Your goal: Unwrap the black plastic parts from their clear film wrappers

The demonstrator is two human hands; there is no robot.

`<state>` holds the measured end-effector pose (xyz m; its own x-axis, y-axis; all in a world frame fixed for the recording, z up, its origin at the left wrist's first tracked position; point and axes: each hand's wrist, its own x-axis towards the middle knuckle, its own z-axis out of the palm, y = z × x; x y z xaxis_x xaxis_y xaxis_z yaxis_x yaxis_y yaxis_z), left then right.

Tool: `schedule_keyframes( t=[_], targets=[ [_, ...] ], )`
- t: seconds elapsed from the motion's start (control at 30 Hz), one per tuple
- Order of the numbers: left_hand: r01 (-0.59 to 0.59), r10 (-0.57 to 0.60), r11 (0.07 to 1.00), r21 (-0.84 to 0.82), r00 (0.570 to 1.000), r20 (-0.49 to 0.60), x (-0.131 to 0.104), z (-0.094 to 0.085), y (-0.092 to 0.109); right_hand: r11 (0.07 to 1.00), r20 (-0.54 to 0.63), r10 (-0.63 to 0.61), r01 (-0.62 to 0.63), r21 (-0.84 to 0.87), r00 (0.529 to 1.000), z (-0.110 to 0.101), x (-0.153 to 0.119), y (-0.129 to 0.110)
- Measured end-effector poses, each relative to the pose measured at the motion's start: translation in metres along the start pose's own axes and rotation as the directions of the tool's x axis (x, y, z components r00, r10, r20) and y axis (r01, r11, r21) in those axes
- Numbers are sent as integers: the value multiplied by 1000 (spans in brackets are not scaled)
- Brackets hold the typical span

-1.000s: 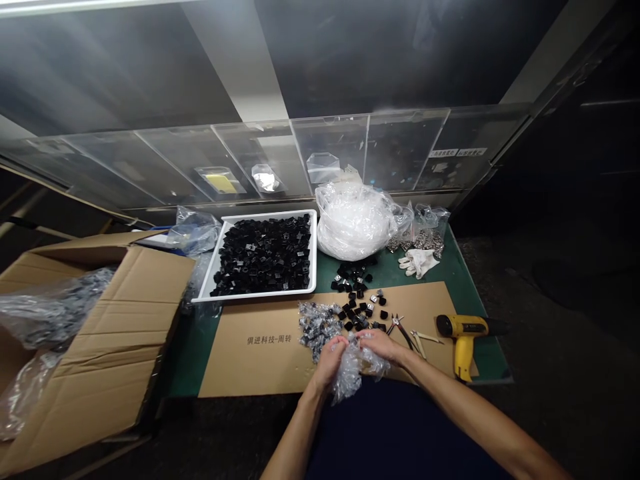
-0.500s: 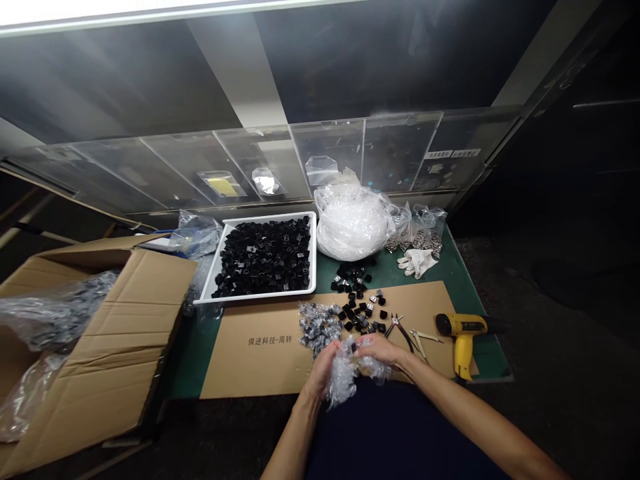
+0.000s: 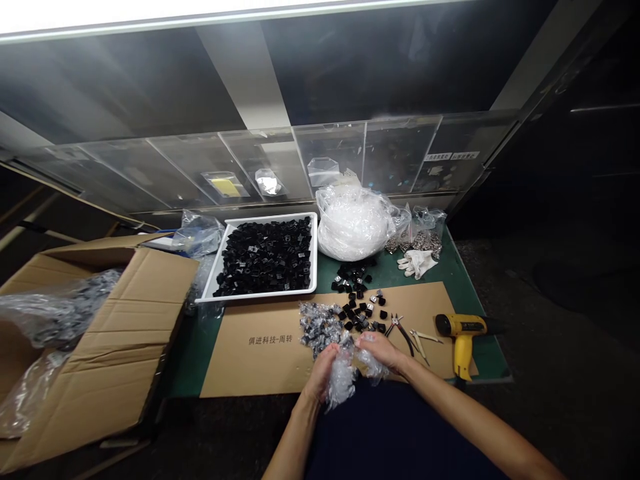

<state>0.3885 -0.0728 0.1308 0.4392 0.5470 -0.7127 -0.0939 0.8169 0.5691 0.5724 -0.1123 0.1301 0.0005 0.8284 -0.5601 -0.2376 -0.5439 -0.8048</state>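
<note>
From here I see the left hand point(image 3: 323, 377) curled around crumpled clear plastic point(image 3: 341, 383), and the right hand point(image 3: 377, 350) pinching more clear film point(image 3: 371, 365) close by, both just above the desk's point(image 3: 187, 360) front edge. Beyond the fingers, on the cardboard sheet point(image 3: 240, 370), lie a heap of plastic-wrapped pieces point(image 3: 320, 325) and loose black pieces point(image 3: 361, 308). Pliers point(image 3: 400, 327) rest beside the right hand; a yellow heat gun point(image 3: 464, 347) sits near the desk's front right corner.
</note>
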Motion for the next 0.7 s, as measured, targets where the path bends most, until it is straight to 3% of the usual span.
schedule_keyframes(
  t=[0.17,0.27,0.37,0.53,0.7],
  targets=[
    [-72,111,950,305,988,-111,7,-3,-3,999,-80,-38,39,3,996,1,3,9],
    [-186,244,851,491,968,-57,5,-1,1,998,-88,-61,62,4,994,-1,2,7],
    [-266,324,782,564,946,-4,1,3,4,996,-87,-87,88,6,992,-2,2,3],
    [-247,283,816,523,959,12,-1,6,8,998,-124,-56,61,31,991,-1,3,3],
    [-74,121,870,488,991,-64,-3,-5,16,999,-103,-26,31,41,994,-2,1,1]
  ],
)
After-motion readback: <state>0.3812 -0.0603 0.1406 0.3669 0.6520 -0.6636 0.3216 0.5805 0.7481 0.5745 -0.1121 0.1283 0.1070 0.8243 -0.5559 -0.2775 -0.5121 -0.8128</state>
